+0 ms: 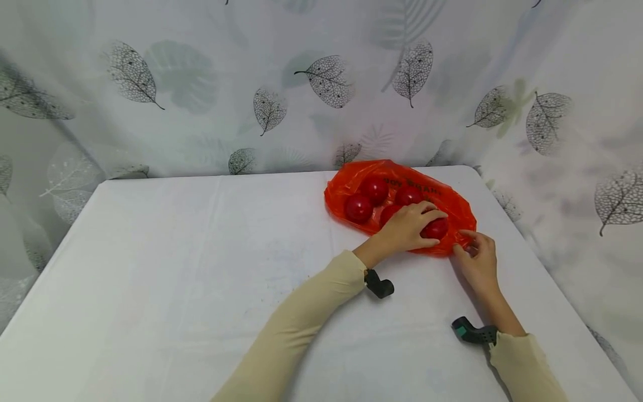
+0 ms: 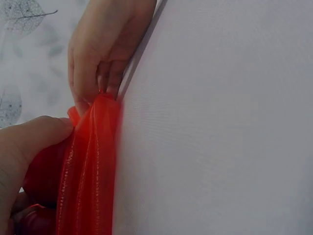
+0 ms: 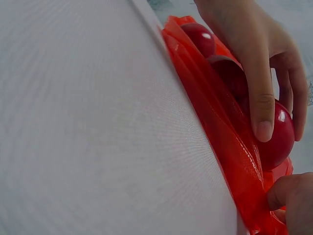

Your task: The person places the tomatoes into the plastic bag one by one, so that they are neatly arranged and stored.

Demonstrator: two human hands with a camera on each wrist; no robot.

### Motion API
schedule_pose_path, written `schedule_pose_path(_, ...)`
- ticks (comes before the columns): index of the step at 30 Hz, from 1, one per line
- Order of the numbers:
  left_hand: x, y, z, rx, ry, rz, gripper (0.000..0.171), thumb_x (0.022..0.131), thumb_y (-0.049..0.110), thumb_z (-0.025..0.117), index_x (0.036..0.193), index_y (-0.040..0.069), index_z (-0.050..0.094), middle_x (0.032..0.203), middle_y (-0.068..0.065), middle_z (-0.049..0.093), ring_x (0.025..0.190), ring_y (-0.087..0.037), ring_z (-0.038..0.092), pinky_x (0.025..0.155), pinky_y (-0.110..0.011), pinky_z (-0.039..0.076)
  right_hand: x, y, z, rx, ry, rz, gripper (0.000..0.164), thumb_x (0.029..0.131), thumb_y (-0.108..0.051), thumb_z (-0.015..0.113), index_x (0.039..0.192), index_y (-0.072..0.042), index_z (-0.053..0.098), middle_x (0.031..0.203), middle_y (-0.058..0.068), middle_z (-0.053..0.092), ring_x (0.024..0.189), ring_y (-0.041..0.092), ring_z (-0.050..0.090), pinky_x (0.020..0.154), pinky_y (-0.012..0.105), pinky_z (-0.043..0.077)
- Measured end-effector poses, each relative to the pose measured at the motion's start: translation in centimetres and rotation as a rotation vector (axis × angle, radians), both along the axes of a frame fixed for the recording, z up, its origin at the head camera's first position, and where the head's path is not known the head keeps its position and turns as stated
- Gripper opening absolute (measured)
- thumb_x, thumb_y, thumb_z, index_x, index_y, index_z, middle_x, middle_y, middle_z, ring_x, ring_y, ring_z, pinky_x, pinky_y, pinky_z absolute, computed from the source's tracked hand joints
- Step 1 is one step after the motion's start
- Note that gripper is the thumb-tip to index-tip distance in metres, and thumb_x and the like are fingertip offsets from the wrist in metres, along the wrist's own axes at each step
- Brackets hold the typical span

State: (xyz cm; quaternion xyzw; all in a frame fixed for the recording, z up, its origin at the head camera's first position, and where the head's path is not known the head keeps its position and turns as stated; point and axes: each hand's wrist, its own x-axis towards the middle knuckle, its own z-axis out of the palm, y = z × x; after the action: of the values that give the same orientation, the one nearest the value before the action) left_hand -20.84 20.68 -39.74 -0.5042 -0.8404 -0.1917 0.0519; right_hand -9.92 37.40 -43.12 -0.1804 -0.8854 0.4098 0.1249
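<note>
An orange-red plastic bag (image 1: 454,207) lies spread at the back right of the table, with several shiny red balls (image 1: 359,207) in it. My left hand (image 1: 404,228) reaches over the bag and grips one red ball (image 3: 281,142) near its right end, thumb on the near side and fingers on the far side. At the bag's right corner, my right hand (image 1: 478,265) pinches the plastic between thumb and fingers. In the left wrist view the pinched bag edge (image 2: 95,147) is drawn up into folds. The balls beneath my left palm are partly hidden.
The white-covered table (image 1: 176,268) stretches left and forward of the bag. A leaf-patterned curtain (image 1: 211,95) hangs behind the table and along its right side. Black wrist cameras (image 1: 380,285) are strapped on both wrists, below beige sleeves (image 1: 296,329).
</note>
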Motion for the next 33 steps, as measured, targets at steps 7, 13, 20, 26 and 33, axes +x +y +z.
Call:
schedule_pose_path(7, 0.2, 0.5, -0.4, -0.098, 0.061, 0.032, 0.056, 0.090, 0.045, 0.065, 0.140, 0.022, 0.052, 0.137, -0.001, 0.054, 0.125, -0.014, 0.051, 0.109, -0.025, 0.036, 0.0, 0.1, -0.1, 0.007, 0.018, -0.008, 0.041, 0.096, -0.014, 0.053, 0.132, 0.005, 0.049, 0.136, 0.026, 0.035, 0.108, 0.025, 0.043, 0.082, 0.008, 0.037)
schedule_pose_path(13, 0.0, 0.7, -0.4, -0.163, 0.033, 0.075, 0.058, 0.092, 0.046, 0.063, 0.143, 0.023, 0.048, 0.143, -0.001, 0.049, 0.132, -0.015, 0.045, 0.112, -0.028, 0.034, -0.4, 0.0, -0.2, 0.009, 0.022, 0.009, 0.040, 0.096, -0.013, 0.052, 0.132, 0.006, 0.049, 0.136, 0.027, 0.034, 0.111, 0.031, 0.045, 0.084, 0.010, 0.038)
schedule_pose_path(20, -0.3, 0.0, -0.4, -0.185, 0.005, 0.099, 0.056, 0.093, 0.045, 0.061, 0.144, 0.025, 0.047, 0.151, -0.001, 0.040, 0.139, -0.015, 0.036, 0.114, -0.027, 0.030, -1.1, -0.1, -0.5, 0.008, 0.005, 0.030, 0.042, 0.097, -0.015, 0.052, 0.133, 0.005, 0.049, 0.137, 0.027, 0.034, 0.116, 0.036, 0.045, 0.093, 0.018, 0.042)
schedule_pose_path(26, -0.1, -1.3, -0.1, -0.070, -0.073, 0.049, 0.055, 0.093, 0.039, 0.063, 0.143, 0.019, 0.048, 0.149, -0.004, 0.041, 0.139, -0.016, 0.037, 0.114, -0.023, 0.029, -1.2, 0.3, -0.6, 0.021, 0.002, 0.045, 0.042, 0.097, -0.016, 0.050, 0.133, 0.005, 0.048, 0.139, 0.027, 0.032, 0.117, 0.037, 0.044, 0.088, 0.014, 0.040)
schedule_pose_path(33, -0.4, -4.4, 0.6, 0.072, -0.099, 0.036, 0.049, 0.094, 0.034, 0.064, 0.138, 0.016, 0.054, 0.145, -0.006, 0.046, 0.135, -0.016, 0.041, 0.112, -0.022, 0.032, -1.8, 0.9, -0.6, 0.030, 0.002, 0.044, 0.042, 0.097, -0.017, 0.051, 0.133, 0.005, 0.048, 0.137, 0.026, 0.033, 0.111, 0.029, 0.044, 0.081, 0.004, 0.036)
